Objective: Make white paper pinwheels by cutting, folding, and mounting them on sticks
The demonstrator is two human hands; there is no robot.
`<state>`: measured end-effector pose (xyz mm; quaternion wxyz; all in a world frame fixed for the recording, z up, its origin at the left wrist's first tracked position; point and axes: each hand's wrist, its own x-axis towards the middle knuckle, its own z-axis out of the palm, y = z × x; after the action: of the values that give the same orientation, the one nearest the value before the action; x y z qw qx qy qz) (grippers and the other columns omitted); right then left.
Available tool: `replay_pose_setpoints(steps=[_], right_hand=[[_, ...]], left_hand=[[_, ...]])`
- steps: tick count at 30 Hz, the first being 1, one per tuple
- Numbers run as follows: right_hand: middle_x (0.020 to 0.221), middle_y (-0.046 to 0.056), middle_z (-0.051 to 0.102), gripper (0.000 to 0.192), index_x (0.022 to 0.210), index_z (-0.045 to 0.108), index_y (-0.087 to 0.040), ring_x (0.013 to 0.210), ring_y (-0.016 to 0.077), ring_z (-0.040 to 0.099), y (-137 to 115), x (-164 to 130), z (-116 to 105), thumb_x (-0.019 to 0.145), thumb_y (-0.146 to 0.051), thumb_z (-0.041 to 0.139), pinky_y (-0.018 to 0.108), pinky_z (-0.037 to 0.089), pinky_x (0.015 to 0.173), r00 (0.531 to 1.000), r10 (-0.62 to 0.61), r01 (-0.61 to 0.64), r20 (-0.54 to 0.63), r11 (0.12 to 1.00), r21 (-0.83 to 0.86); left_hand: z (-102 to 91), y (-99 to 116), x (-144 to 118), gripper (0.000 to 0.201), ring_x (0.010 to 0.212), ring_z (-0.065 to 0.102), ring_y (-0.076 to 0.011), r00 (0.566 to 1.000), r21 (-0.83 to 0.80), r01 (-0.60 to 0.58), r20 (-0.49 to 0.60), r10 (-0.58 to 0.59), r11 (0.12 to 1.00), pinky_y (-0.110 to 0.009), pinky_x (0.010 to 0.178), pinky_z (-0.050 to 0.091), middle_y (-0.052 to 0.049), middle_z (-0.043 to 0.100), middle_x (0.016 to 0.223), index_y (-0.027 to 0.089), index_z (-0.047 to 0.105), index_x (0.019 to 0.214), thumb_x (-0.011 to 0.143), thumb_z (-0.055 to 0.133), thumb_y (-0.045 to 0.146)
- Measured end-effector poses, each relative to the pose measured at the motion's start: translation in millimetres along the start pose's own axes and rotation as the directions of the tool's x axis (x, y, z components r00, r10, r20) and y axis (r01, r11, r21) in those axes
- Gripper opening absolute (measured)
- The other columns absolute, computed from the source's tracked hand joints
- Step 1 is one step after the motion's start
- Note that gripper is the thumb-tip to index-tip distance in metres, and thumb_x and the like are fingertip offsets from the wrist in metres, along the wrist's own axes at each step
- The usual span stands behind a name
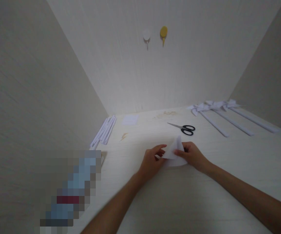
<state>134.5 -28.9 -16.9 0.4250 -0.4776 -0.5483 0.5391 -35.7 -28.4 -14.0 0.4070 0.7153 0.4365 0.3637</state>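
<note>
Right at the middle of the pale table (203, 201), both hands meet on a small white folded paper (175, 152). It lies flat at its near edge and rises to a peak at the far side, so its tip points away from the person, toward the back wall (155, 74), and leans a little to the right. Its long axis runs roughly from the near edge up to that tip, though the fold is soft-edged and I cannot read its exact shape.

The left hand (152, 161) comes in from the lower left with fingers curled, the thumb and forefinger closed on the paper's left edge. The right hand (192, 155) comes in from the right, fingers bent and closed over the paper's right side, with the fingertips (178, 151) lying on top of the sheet. So the paper sits between the two hands, pinched from both sides, its peak standing above and beyond the fingers.

Just beyond the paper lie black-handled scissors (185, 128), blades pointing left, apart from the hands. Farther right, near the side wall, white paper pinwheels on long sticks (218, 113) lie in a row. At the far left, against the other wall, a bundle of white paper sticks (105, 130) lies, with a flat white sheet (130, 120) beside it. Two hooks, one white (146, 36) and one yellow (163, 33), are stuck to the back wall.
</note>
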Motion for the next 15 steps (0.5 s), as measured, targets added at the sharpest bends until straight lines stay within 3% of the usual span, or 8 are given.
replay_pose_setpoints(steps=[3,6,9,12,15], right_hand=[[0.049,-0.003,0.053,0.021,0.054,0.057,-0.014,0.044,0.0084,0.043,-1.4,0.6,-0.1,0.052,-0.032,0.067,0.021,0.033,0.042,0.999,-0.031,0.032,0.038,0.999,-0.033],[0.053,-0.003,0.054,0.019,0.06,0.056,-0.015,0.047,0.009,0.046,-0.3,1.8,0.0,0.056,-0.032,0.065,0.021,0.036,0.045,0.999,-0.05,0.05,0.008,0.999,-0.008],[0.052,-0.005,0.051,0.019,0.062,0.051,-0.017,0.045,0.008,0.045,3.9,4.5,-0.6,0.061,-0.032,0.062,0.02,0.035,0.043,0.991,-0.08,0.088,-0.105,0.993,0.075],[0.054,-0.005,0.052,0.019,0.071,0.052,-0.019,0.043,0.007,0.044,8.1,7.1,-3.6,0.062,-0.031,0.063,0.018,0.032,0.039,0.971,-0.117,0.152,-0.21,0.976,0.157],[0.06,-0.002,0.056,0.022,0.078,0.057,-0.018,0.048,0.0079,0.048,9.1,7.8,-7.3,0.061,-0.031,0.063,0.019,0.035,0.042,0.97,-0.128,0.166,-0.209,0.971,0.174]], left_hand=[[-0.7,-1.3,2.3,0.023,0.062,0.055,-0.0128,0.997,-0.15,0.049,-0.056,-0.058,0.988,-0.022,0.053,0.043,-0.003,0.062,0.072,0.013,0.06,0.087,0.068,0.051,0.023],[-1.2,-0.2,4.7,0.02,0.061,0.055,-0.013,0.986,-0.356,0.08,-0.111,-0.127,0.931,-0.025,0.057,0.044,-0.003,0.062,0.069,0.012,0.06,0.076,0.068,0.052,0.029],[-1.2,1.1,5.9,0.022,0.062,0.056,-0.0135,0.975,-0.51,0.128,-0.091,-0.201,0.85,-0.027,0.06,0.045,-0.004,0.062,0.069,0.011,0.059,0.076,0.063,0.059,0.028],[-2.8,1.0,6.2,0.03,0.061,0.057,-0.0139,0.966,-0.552,0.159,-0.085,-0.245,0.819,-0.026,0.057,0.046,-0.004,0.062,0.07,0.012,0.056,0.082,0.056,0.065,0.024],[-7.5,0.1,7.0,0.049,0.057,0.057,-0.0124,0.959,-0.556,0.162,-0.107,-0.264,0.815,-0.024,0.053,0.045,0.0,0.062,0.067,0.016,0.049,0.1,0.054,0.066,0.021]])
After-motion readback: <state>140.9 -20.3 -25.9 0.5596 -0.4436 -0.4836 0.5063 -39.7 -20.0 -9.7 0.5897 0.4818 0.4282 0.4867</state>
